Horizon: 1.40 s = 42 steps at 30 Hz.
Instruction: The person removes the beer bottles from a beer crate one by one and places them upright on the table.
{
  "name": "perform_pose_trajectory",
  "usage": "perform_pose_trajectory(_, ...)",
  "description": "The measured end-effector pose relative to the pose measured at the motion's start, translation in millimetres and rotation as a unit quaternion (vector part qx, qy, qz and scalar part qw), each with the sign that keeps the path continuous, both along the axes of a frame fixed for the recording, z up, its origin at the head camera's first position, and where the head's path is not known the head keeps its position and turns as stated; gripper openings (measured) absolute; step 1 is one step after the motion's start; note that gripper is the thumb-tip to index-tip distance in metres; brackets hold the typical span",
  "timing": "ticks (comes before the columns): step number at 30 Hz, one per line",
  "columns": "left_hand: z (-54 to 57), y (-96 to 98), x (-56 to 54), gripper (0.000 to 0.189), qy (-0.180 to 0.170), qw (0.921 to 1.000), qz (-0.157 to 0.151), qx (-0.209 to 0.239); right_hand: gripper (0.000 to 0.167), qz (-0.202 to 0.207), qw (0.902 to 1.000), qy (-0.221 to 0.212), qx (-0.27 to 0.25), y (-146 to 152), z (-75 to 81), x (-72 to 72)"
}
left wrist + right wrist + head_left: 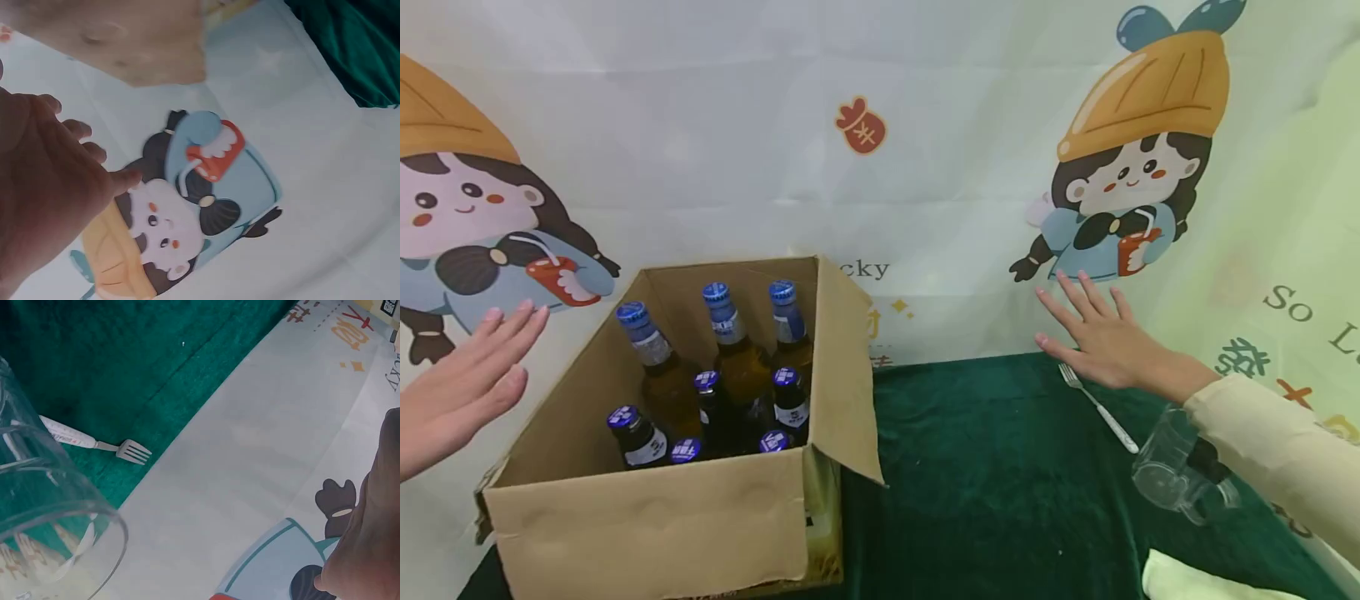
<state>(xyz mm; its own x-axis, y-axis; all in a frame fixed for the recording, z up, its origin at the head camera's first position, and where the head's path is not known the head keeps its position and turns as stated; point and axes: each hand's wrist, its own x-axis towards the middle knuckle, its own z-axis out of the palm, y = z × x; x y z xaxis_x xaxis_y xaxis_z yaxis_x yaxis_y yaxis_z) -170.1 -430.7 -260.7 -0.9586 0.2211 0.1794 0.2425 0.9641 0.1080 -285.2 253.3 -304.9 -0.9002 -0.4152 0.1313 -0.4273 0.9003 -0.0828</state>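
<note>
Box [651, 533] sat left on the cloth [985, 467], bottles [727, 327] inside it; fork [1103, 412] lay way over right, mug [1161, 483] just in front (towel [1198, 582] even nearer).

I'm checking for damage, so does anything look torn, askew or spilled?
The cardboard box looks worn: its front left corner is ragged, possibly torn, and its right flap splays outward. No spill shows.

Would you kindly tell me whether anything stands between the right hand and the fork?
Nothing visible stands between the right hand and the fork; the glass mug is off by the fork's handle end.
</note>
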Motion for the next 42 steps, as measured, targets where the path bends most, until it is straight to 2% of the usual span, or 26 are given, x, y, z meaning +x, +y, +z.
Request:
perform_pose_trajectory(2,3.6,2.1,6.0,0.068,-0.002,0.9994,-0.021,0.028,0.075,-0.002,1.0000,-0.004,0.004,-1.2,0.5,-0.8)
perform_pose_trajectory(5,8.3,7.5,15.3,0.067,0.000,0.9984,-0.037,0.042,0.075,0.000,1.0000,-0.005,0.008,-5.0,0.4,-2.0)
perform_pose_trajectory(8,10.5,16.6,28.6,0.067,0.021,0.9979,-0.062,0.007,0.075,0.008,0.9999,-0.005,0.012,-11.7,0.5,-2.4)
perform_pose_trajectory(11,11.0,34.2,44.8,0.069,0.025,0.9949,-0.094,-0.026,0.074,0.025,0.9996,-0.009,0.013,-21.1,0.8,-2.0)
perform_pose_trajectory(16,12.5,66.7,65.1,0.070,-0.005,0.9904,-0.131,-0.045,0.072,0.048,0.9988,-0.010,0.008,-35.1,2.5,-3.2)
perform_pose_trajectory(19,12.1,78.5,71.9,0.067,-0.023,0.9905,-0.127,-0.047,0.071,0.061,0.9981,-0.003,-0.007,-43.0,6.2,-3.4)
perform_pose_trajectory(23,9.8,87.1,75.5,0.064,-0.032,0.9926,-0.113,-0.032,0.070,0.077,0.9963,0.004,-0.037,-53.8,14.7,-0.9)
perform_pose_trajectory(27,8.9,90.2,78.0,0.064,-0.014,0.9928,-0.117,-0.020,0.068,0.092,0.9943,0.007,-0.054,-66.6,24.9,5.1)
perform_pose_trajectory(29,9.7,92.4,75.1,0.064,-0.003,0.9920,-0.125,-0.020,0.068,0.100,0.9932,0.012,-0.057,-71.4,32.4,9.1)
perform_pose_trajectory(37,4.7,87.3,71.2,0.062,-0.029,0.9909,-0.121,-0.050,0.066,0.186,0.9808,0.024,-0.053,-119.8,79.7,26.0)
perform_pose_trajectory(42,0.1,85.5,67.6,0.063,-0.013,0.9897,-0.126,-0.066,0.066,0.247,0.9683,0.014,-0.033,-161.3,108.7,36.8)
